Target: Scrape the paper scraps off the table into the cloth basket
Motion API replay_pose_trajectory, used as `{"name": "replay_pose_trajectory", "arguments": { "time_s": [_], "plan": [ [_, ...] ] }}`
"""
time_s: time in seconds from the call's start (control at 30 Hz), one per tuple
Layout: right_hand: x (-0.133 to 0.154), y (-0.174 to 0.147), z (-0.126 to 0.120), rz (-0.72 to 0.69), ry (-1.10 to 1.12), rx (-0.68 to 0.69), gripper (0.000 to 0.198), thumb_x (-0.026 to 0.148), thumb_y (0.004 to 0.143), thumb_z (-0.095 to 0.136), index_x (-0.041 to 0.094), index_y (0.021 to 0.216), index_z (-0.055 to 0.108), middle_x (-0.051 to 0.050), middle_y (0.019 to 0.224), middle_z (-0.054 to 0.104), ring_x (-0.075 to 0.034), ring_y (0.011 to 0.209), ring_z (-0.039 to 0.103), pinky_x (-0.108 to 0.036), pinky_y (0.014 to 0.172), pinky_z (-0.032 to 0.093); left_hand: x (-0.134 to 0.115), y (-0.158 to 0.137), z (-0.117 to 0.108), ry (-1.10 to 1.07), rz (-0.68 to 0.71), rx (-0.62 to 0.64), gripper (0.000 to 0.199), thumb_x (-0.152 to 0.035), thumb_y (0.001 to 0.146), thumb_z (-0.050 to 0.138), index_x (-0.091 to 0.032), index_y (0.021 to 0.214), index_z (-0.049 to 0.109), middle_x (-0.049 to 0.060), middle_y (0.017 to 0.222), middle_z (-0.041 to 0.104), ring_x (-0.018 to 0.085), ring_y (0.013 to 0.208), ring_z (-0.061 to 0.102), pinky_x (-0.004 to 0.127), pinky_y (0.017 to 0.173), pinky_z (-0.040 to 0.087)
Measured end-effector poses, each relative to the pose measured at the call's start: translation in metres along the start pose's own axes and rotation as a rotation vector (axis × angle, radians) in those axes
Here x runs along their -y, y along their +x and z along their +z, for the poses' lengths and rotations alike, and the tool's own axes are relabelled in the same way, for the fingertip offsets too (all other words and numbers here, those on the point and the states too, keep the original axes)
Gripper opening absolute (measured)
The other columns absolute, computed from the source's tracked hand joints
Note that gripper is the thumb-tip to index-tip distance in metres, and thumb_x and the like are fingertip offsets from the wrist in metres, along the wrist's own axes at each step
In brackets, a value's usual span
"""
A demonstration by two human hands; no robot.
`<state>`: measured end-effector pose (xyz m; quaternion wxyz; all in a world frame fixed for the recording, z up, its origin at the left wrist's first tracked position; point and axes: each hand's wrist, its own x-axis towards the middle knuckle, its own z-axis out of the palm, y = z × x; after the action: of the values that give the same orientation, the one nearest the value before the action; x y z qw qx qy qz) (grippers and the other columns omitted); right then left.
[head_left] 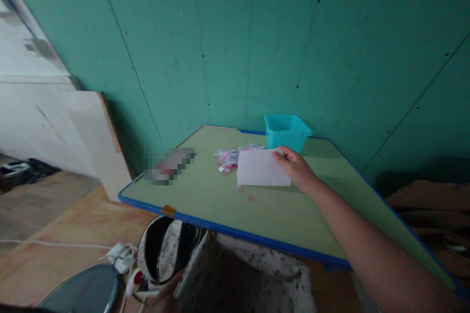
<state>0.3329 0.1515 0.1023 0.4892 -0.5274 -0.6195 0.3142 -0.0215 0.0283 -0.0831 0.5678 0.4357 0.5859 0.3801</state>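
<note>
Fingers of the right hand [294, 164] are closed on a white card [257, 168]; leftward, paper scraps [228, 157] are left heaped loose.

1. The right hand [291, 157] is bare, its thumb short and rounded at the tip.
2. The wrist [308, 183] is bare too — narrower than the arm behind it.
3. The forearm [352, 222] is uncovered and smooth in outline, broadening toward the lower right.
4. Pale, dark-specked cloth [270, 257] shows low down, partly in shadow — whether it is worn is unclear.
</note>
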Motion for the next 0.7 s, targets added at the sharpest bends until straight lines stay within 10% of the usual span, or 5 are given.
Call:
{"name": "replay_pose_trajectory", "arguments": {
  "time_s": [0.13,0.53,0.7],
  "plan": [
    [-0.003,0.002,-0.004,-0.022,-0.053,-0.073,0.025,0.046,0.073,0.045,0.02,0.075,0.048,0.002,0.062,0.047,-0.012,0.056,0.042,-0.023,0.049,0.03,-0.005,-0.003,-0.001,0.018,-0.049,0.013,0.02,-0.011,0.042,0.062,-0.025,0.056,0.064,-0.001,0.05,0.069,0.024,0.059,0.062,0.031,0.055,0.049],
    [0.01,-0.003,-0.01,0.095,0.154,-0.006,0.021,0.041,0.068,0.053,0.02,0.071,0.047,0.004,0.058,0.046,-0.01,0.048,0.042,-0.023,0.045,0.029,0.005,0.001,-0.008,-0.064,-0.056,-0.055,0.03,-0.017,0.037,0.061,-0.025,0.065,0.069,0.002,0.078,0.074,0.034,0.096,0.055,0.036,0.08,0.045],
    [0.004,0.0,-0.012,0.053,0.117,-0.069,0.022,0.041,0.068,0.054,0.02,0.072,0.048,0.003,0.059,0.047,-0.01,0.05,0.042,-0.023,0.045,0.03,0.006,0.0,-0.009,-0.038,-0.081,0.028,0.035,-0.016,0.04,0.054,-0.023,0.071,0.069,0.001,0.068,0.073,0.026,0.064,0.062,0.034,0.063,0.05]
  ]
}}
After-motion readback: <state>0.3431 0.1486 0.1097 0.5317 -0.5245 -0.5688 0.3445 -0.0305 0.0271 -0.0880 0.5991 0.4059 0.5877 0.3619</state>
